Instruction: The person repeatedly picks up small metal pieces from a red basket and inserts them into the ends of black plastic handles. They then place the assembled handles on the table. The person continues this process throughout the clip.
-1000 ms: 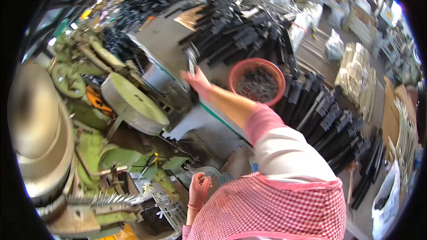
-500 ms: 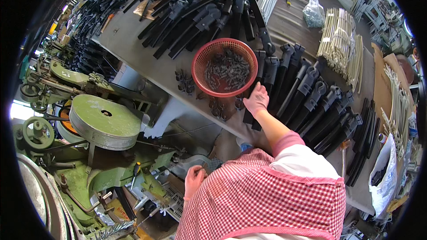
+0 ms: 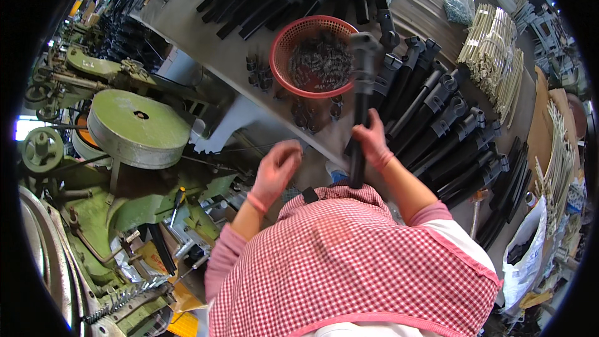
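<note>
My right hand (image 3: 372,141) is closed around a black tube (image 3: 360,100) with a joint fitting at its far end. The tube stands out from the table in front of the basket's right rim, its near end close to my apron. My left hand (image 3: 277,171) hangs off the table edge to the left, fingers curled and smeared by motion, so whether it holds anything is unclear. The red plastic basket (image 3: 279,78) holds many small dark springs (image 3: 321,62). Small dark clips (image 3: 306,112) lie along the table edge beside it.
Rows of black tubes with fittings (image 3: 437,109) lie right of my right hand, with more piled behind the basket. Bundled pale rods (image 3: 490,50) and a clear bag of small parts (image 3: 459,5) lie beyond. Green machinery with a round drum (image 3: 140,125) stands at left.
My right hand has lifted a black tube from beside the basket and drawn it toward me. My left hand has risen from my apron toward the table edge.
</note>
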A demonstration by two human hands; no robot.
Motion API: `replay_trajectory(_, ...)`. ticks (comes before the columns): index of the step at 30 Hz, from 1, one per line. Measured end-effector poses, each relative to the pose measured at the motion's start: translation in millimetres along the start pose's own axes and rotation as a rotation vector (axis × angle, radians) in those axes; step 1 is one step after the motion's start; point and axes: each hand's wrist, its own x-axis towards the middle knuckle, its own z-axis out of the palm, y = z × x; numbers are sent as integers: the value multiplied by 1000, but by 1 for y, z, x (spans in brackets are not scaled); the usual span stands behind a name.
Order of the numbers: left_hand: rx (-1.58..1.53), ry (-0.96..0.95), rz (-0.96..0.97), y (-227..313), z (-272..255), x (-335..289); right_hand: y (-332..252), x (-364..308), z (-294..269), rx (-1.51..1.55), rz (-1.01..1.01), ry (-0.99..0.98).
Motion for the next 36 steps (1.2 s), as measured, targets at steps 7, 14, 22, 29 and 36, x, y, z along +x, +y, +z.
replay_trajectory(7, -585, 316, 0, 57, -28, 86, 22, 1, 87, 151, 128, -544)
replay_trajectory(14, -523, 583, 38, 45, -86, -5, 74, 39, 75, -1616, -209, -249)
replay_trajectory(22, -324, 539, 98, 2, -35, -92, 90, 47, 67, -1624, -161, -164)
replay_trajectory(29, 694, 945, 336, 22, -64, -193, 100, 54, 64, -1728, -319, -81)
replay_trajectory(36, 771, 946, 130, -7, -24, -288, 127, 109, 43, -1697, -351, -29)
